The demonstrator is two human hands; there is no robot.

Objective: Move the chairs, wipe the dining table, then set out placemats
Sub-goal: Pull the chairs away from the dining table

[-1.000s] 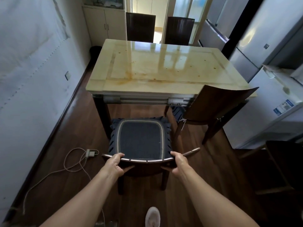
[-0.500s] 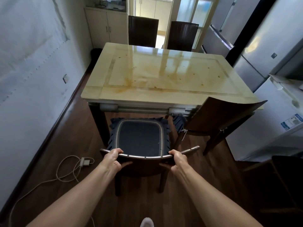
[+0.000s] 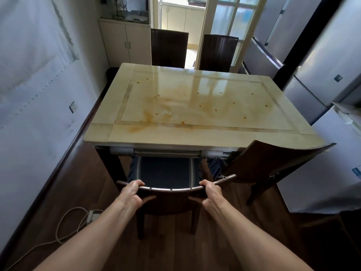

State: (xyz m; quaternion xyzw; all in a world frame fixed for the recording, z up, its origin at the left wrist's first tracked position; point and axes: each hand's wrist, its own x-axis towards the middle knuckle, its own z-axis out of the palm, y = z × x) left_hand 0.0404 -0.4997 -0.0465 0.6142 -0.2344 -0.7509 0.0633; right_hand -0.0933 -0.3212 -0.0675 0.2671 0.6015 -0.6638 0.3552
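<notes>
A dark wooden chair (image 3: 170, 200) with a blue seat cushion (image 3: 165, 173) stands at the near edge of the dining table (image 3: 195, 106), its seat partly under the tabletop. My left hand (image 3: 131, 193) grips the left end of the chair's curved top rail. My right hand (image 3: 212, 194) grips the rail's right part. The cream glossy tabletop carries orange-brown stains and small spots. A second dark chair (image 3: 273, 163) stands angled at the table's near right corner. Two more dark chairs (image 3: 169, 47) (image 3: 217, 52) stand at the far side.
A white wall runs along the left, close to the table. A white cable with an adapter (image 3: 91, 216) lies on the dark wood floor at the left. Silver refrigerators (image 3: 312, 75) and a white appliance (image 3: 332, 163) line the right side. A cream cabinet (image 3: 125, 42) stands at the far left.
The chair has slid forward toward the table, so its cushion now lies partly beneath the tabletop. Both hands kept their grip on the top rail, and the view moved closer to the table.
</notes>
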